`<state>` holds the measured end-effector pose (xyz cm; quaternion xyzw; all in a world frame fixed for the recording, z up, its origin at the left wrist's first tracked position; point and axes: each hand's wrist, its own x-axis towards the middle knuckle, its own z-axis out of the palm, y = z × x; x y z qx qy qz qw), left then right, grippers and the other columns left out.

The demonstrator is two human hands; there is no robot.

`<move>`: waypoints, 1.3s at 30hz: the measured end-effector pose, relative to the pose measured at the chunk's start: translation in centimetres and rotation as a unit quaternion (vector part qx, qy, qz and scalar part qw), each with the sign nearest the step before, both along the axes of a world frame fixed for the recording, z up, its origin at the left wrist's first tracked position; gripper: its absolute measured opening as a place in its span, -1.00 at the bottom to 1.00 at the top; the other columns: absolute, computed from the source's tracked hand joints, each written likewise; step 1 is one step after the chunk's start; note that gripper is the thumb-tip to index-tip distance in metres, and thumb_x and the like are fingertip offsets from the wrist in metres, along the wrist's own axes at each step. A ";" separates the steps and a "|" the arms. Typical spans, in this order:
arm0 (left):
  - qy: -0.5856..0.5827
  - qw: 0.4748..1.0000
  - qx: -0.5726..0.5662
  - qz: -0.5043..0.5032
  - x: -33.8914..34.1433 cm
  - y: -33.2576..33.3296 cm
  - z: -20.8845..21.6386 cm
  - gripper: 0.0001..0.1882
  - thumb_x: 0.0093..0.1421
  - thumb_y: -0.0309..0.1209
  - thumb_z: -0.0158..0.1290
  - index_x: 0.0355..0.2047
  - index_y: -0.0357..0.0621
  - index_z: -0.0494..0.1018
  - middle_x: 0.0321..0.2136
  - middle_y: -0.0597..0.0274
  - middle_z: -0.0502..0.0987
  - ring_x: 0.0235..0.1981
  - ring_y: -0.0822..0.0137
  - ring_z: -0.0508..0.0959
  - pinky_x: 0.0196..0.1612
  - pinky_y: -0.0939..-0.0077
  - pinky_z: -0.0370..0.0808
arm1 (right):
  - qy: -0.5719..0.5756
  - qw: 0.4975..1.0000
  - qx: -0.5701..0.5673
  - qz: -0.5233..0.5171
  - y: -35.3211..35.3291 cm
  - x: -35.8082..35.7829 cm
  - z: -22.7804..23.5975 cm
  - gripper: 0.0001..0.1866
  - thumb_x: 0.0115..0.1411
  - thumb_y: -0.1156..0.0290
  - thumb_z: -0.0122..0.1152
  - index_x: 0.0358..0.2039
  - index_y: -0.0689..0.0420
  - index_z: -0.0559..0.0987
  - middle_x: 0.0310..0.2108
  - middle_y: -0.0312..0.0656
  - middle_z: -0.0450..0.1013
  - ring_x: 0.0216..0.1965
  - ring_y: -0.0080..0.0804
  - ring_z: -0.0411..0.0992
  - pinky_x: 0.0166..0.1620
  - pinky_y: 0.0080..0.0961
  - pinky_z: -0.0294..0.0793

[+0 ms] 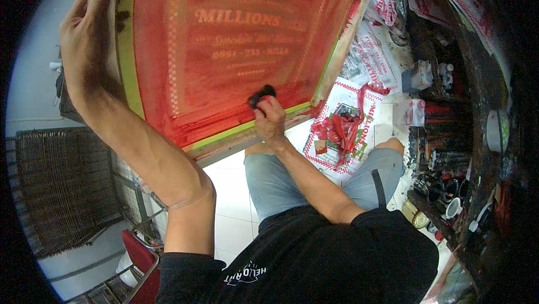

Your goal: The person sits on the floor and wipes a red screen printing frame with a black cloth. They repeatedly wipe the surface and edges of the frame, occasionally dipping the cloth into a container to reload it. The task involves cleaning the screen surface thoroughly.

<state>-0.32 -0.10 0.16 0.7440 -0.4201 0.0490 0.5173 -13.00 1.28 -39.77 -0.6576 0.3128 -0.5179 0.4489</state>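
Observation:
A large screen printing frame (222, 151) stands tilted in front of me, its wooden sides edged inside with yellow-green tape. Red ink covers its mesh (224, 87), where pale lettering and a checkered border show through. My left hand (90, 34) grips the frame's left side near the top, thumb lying along the wood. Low on the mesh, right of its middle, my right hand (271, 118) pinches a dark wad (262, 96), perhaps a rag or sponge, against the red surface. The wad is slightly blurred, and my fingers hide part of it.
Red-stained scraps (342, 132) lie on printed sheets (365, 104) on the floor to the right. Beyond them is a cluttered dark shelf (449, 101) with bottles and cups. A red chair (140, 259) is at lower left, below a dark slatted rack (64, 186).

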 end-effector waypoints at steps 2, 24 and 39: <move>-0.017 0.999 0.030 0.031 0.5 0.0 0.4 -0.60 0.23 -0.27 0.09 0.01 -0.23 0.47 -0.19 0.25 0.57 -0.25 0.42 0.55 -0.17 0.59 0.46 | 0.007 0.999 -0.027 0.024 0.2 0.2 0.0 -0.85 -0.16 0.66 0.16 -0.49 0.24 0.48 -0.45 0.03 0.40 -0.35 0.08 0.40 -0.29 -0.13 0.39; -0.044 0.999 0.026 0.005 1.6 -0.6 0.0 -0.56 0.22 -0.24 0.11 0.04 -0.25 0.46 -0.17 0.23 0.56 -0.22 0.43 0.53 -0.13 0.60 0.44 | 0.018 0.994 -0.100 0.031 -1.2 -0.3 -2.2 -0.79 -0.21 0.64 0.23 -0.48 0.19 0.47 -0.42 -0.03 0.39 -0.33 0.03 0.41 -0.30 -0.14 0.40; -0.025 0.998 0.015 -0.062 0.1 -2.0 0.3 -0.64 0.24 -0.29 0.07 -0.01 -0.21 0.49 -0.20 0.28 0.58 -0.23 0.41 0.55 -0.13 0.56 0.45 | 0.177 0.983 -0.018 -0.040 -13.0 -18.7 -0.8 -0.78 -0.03 0.56 0.20 -0.31 0.23 0.48 -0.27 0.01 0.46 -0.20 0.03 0.43 -0.13 -0.20 0.41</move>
